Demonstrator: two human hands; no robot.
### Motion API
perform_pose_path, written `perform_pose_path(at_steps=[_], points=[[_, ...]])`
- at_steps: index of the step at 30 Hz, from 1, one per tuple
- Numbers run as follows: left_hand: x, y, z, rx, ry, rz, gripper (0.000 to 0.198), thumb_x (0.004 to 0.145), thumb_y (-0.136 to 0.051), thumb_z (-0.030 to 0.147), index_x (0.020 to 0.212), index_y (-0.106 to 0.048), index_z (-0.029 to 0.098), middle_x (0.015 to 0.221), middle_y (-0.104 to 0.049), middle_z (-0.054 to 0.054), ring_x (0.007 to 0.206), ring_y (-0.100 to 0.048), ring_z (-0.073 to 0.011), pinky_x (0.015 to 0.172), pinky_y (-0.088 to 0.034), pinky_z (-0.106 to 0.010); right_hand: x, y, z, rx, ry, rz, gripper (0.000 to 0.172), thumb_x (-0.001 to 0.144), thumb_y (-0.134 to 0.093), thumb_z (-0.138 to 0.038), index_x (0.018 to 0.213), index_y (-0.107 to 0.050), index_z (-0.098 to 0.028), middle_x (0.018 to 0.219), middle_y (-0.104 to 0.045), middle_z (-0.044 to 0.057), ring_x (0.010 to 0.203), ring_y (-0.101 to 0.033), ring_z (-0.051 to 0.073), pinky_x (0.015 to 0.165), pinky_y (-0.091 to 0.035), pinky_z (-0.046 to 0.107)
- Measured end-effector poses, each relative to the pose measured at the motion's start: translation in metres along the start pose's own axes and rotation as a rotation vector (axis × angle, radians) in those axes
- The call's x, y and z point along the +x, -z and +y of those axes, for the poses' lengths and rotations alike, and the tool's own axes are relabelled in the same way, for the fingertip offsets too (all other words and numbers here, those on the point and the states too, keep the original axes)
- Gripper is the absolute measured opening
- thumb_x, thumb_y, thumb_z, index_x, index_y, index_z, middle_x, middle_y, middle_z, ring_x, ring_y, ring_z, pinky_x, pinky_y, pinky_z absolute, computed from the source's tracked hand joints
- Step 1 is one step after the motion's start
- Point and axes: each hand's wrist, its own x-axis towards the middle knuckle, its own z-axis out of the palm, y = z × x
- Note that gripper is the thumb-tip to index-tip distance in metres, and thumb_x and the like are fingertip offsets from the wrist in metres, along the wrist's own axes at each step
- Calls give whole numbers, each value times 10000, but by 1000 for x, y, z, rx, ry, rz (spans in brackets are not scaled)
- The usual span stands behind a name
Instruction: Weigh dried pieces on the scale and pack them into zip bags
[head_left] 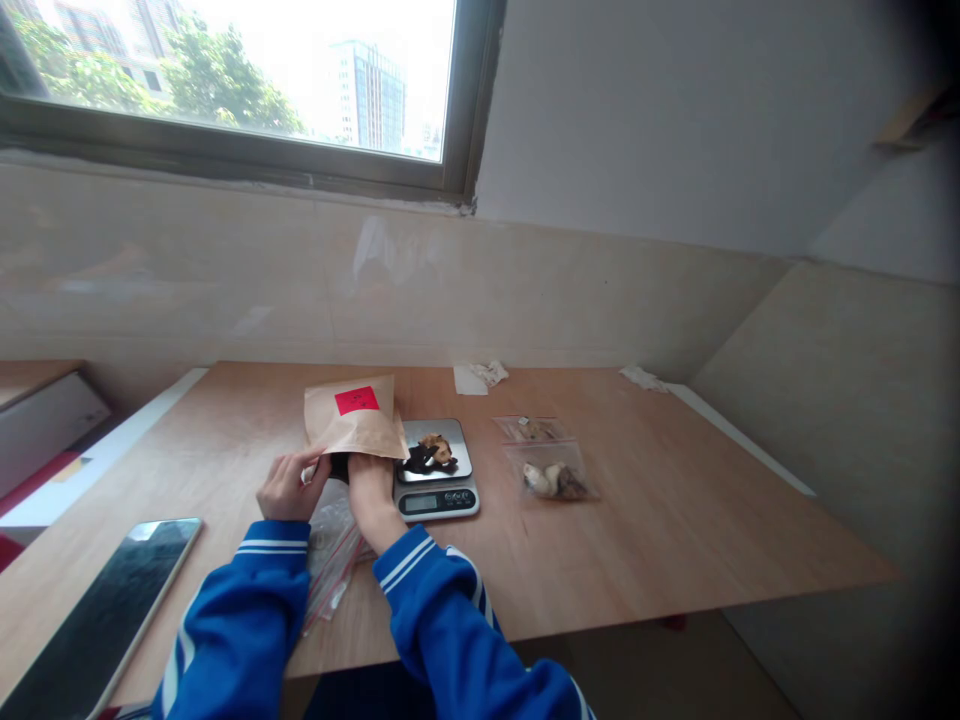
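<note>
A brown paper bag (352,425) with a red label lies tilted, its mouth toward me. My left hand (292,485) pinches the near left edge of that mouth, fingers closed. Reaching inside is my right hand (371,490); its fingers are hidden by the paper, so their grip does not show. Just right of the bag stands a kitchen scale (437,502) with a steel plate. Dark and tan dried pieces (431,455), perhaps dried mushrooms, sit on the plate. Under my wrists are clear zip bags (330,545) with red seal strips.
Right of the scale lie two clear zip bags, the nearer bag (553,478) and the farther bag (531,429), with dried pieces inside. A large phone or tablet (105,620) lies at the left. Crumpled white tissue (487,374) is near the wall.
</note>
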Motion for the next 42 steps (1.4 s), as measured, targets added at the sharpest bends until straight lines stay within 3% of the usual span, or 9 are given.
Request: perform_pose_path(at_steps=[6,12,17,22,24,29,32,38,42], points=[[0,-1,0,7,1,-5,96,759,-649,194,854,-666,198,629,-640,8,510,-526,-107,523,-427,-220,-1,13,0,-7,-8,-64,413,871,-461,-60,1281,-509,-37,1305,-537,192,1211,-506,304,1049,-365,406],[4,0,1,39,44,11,53,754,-658,207,804,-667,195,616,-648,2,485,-510,-109,492,-428,-222,-13,29,-2,37,-16,-109,284,863,-438,-34,1063,-640,-48,949,-681,221,878,-650,312,824,-492,442],[6,0,2,43,80,4,45,760,-654,223,785,-669,189,608,-647,0,474,-498,-106,484,-423,-223,-37,40,-4,151,-37,33,298,848,-458,-38,1100,-595,-121,1090,-608,192,1043,-564,284,883,-472,434],[6,1,3,48,51,22,66,766,-655,207,826,-672,186,633,-658,-1,499,-501,-111,495,-418,-220,-62,55,8,549,-71,130,247,783,-529,-59,962,-628,-198,1118,-597,82,1104,-533,221,962,-445,368],[7,0,3,42,59,22,64,769,-652,212,825,-673,189,637,-660,-1,490,-490,-111,499,-413,-223,-72,62,17,729,-93,133,222,760,-541,-75,908,-640,-207,1126,-610,57,1112,-545,204,964,-446,345],[6,0,3,27,101,12,74,778,-641,243,824,-673,194,638,-651,-5,494,-484,-114,508,-404,-229,-91,87,51,1191,-214,-80,134,737,-606,-205,866,-637,-188,1016,-675,53,876,-667,181,793,-538,313],[6,-1,2,41,121,-4,76,776,-646,258,803,-673,192,635,-649,-6,489,-488,-113,510,-411,-233,-90,104,80,1309,-239,-38,148,722,-646,-260,852,-619,-193,1010,-683,67,936,-661,197,849,-525,335],[7,0,3,49,95,15,73,771,-655,247,812,-673,190,636,-653,-7,483,-481,-110,511,-413,-237,-59,105,148,1052,-256,334,182,739,-603,-267,892,-613,-169,1033,-663,109,952,-649,208,899,-501,370],[6,-1,2,58,84,15,84,766,-661,242,833,-677,194,646,-659,-6,492,-491,-110,512,-417,-236,-37,81,174,741,-200,370,140,729,-571,-211,845,-635,-165,1041,-638,110,1033,-599,227,893,-492,378]])
